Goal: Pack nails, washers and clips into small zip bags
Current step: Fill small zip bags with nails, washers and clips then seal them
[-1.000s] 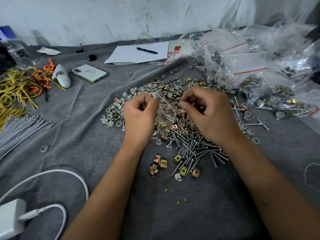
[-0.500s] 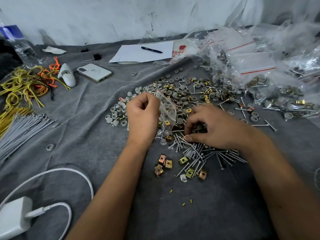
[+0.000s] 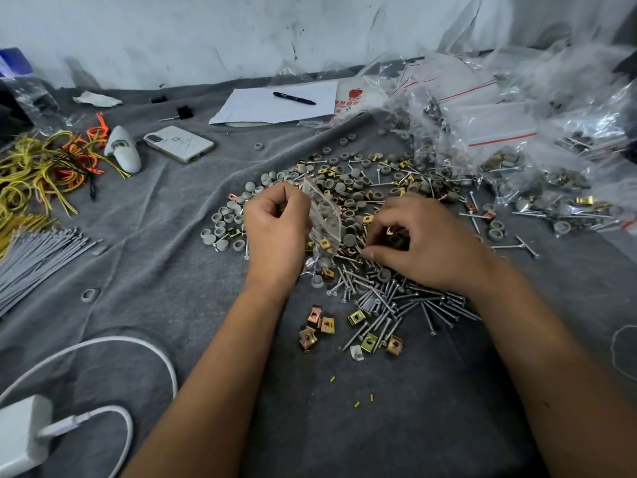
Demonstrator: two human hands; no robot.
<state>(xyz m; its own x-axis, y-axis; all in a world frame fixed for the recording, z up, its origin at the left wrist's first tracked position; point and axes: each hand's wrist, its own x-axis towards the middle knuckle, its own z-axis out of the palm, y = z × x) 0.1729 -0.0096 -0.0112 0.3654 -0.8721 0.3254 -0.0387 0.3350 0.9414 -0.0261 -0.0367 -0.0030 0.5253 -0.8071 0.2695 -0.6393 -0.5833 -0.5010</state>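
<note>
My left hand grips a small clear zip bag by its top edge, holding it upright over the pile; a few clips show through the plastic. My right hand is down on the pile just right of the bag, its curled fingertips pinching small metal clips. Silver nails lie heaped under and in front of that hand. Grey round washers spread to the left and behind. Loose brass clips lie nearer me.
Filled zip bags are piled at the back right. A phone, paper with a pen, yellow and orange ties, grey cable ties and a white charger with cable lie on the grey cloth.
My right hand has dropped from the mouth of the bag down onto the pile and closed its fingertips on clips. My left hand has kept hold of the bag.
</note>
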